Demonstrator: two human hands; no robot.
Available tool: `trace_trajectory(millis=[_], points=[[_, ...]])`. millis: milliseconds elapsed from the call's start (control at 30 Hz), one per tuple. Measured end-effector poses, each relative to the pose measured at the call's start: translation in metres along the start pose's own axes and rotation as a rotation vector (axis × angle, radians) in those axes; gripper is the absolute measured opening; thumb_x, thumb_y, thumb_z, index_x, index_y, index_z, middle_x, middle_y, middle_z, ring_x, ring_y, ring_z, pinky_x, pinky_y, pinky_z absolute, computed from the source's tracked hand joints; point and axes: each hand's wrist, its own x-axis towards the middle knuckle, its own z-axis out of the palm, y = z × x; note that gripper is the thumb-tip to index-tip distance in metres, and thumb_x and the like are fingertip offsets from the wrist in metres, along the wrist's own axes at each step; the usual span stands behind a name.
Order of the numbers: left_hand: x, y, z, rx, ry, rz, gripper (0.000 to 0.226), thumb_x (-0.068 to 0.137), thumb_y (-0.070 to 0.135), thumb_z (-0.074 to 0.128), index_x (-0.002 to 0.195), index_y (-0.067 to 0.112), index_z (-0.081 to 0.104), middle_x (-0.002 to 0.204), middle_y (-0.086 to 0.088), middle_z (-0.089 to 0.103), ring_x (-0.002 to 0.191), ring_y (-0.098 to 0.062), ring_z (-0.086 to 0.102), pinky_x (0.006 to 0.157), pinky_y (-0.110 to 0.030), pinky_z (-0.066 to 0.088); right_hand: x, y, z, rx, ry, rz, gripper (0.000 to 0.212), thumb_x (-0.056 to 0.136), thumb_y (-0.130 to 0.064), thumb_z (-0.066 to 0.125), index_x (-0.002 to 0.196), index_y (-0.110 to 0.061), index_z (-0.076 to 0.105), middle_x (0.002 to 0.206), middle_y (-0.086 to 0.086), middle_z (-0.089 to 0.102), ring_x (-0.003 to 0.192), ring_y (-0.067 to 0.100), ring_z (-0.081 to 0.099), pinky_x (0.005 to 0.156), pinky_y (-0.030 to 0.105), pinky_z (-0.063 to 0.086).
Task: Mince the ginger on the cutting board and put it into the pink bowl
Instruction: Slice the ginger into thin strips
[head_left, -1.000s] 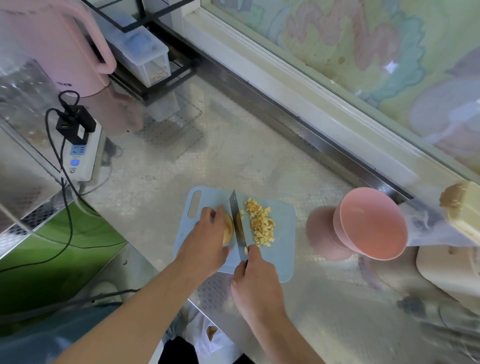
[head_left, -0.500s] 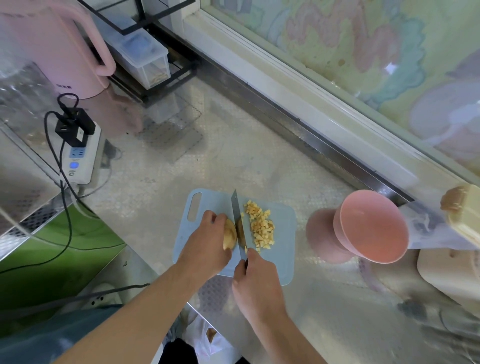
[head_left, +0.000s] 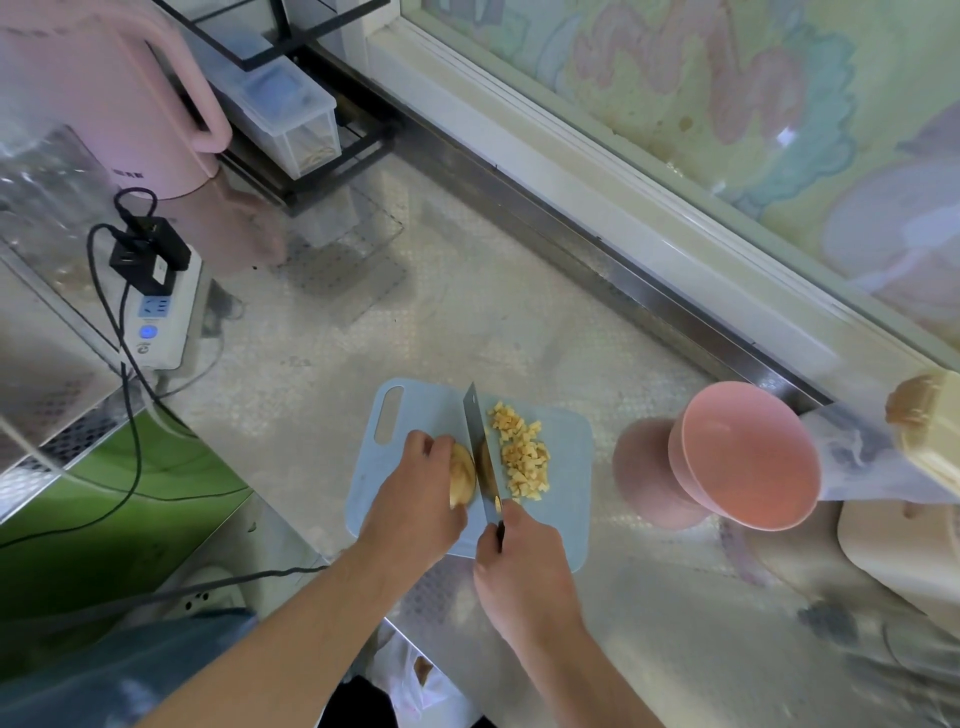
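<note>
Head cam: your left hand (head_left: 415, 499) curls over the pale tan ginger chunk (head_left: 461, 480) on the blue cutting board (head_left: 566, 499), diced bits (head_left: 522, 454) piled right of the blade. Your right hand (head_left: 524, 566) grips the knife (head_left: 480, 457), fingers wrapped round the handle. Compared with a second ago, more chunk shows, and the pink bowl (head_left: 748, 457) hasn't moved on the bench (head_left: 467, 322).

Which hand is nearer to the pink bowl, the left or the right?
The right hand. It grips the knife at the near edge of the cutting board, on the side toward the pink bowl. The left hand holds the ginger piece beyond the blade, farther away.
</note>
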Motion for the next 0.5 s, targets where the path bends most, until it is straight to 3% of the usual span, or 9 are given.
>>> trace_trajectory(millis=[233,333,500], points=[[-0.0024,-0.0011,-0.0011,-0.176,-0.045,-0.074,0.082,0.088,0.043,0.076,0.152,0.021,0.031,0.141,0.001,0.033,0.098,-0.019,0.063,0.078,-0.026,0.049,-0.0047,0.0029,-0.0032,0.041,0.084,0.004,0.029,0.097,-0.019,0.042,0.069,-0.020,0.035,0.058,-0.001,0.047,0.050,0.016,0.040,0.045,0.026,0.024],[-0.0036,-0.0029,-0.0029,-0.262,0.018,-0.168,0.056,0.098,0.041,0.061,0.147,0.026,0.039,0.138,0.002,0.041,0.094,-0.015,0.059,0.082,-0.029,0.049,-0.0059,0.0054,-0.0031,0.025,0.135,0.006,0.031,0.098,-0.023,0.041,0.068,-0.017,0.037,0.057,0.003,0.049,0.051,0.020,0.043,0.045,0.029,0.024],[0.0002,-0.0098,0.0034,-0.395,0.045,-0.230,0.022,0.098,0.039,0.060,0.119,0.033,0.054,0.099,0.004,0.060,0.082,-0.012,0.061,0.072,-0.036,0.056,-0.0052,0.0074,0.0006,-0.005,0.129,0.010,0.031,0.100,-0.025,0.040,0.071,-0.015,0.042,0.062,0.003,0.055,0.054,0.020,0.048,0.045,0.028,0.026]])
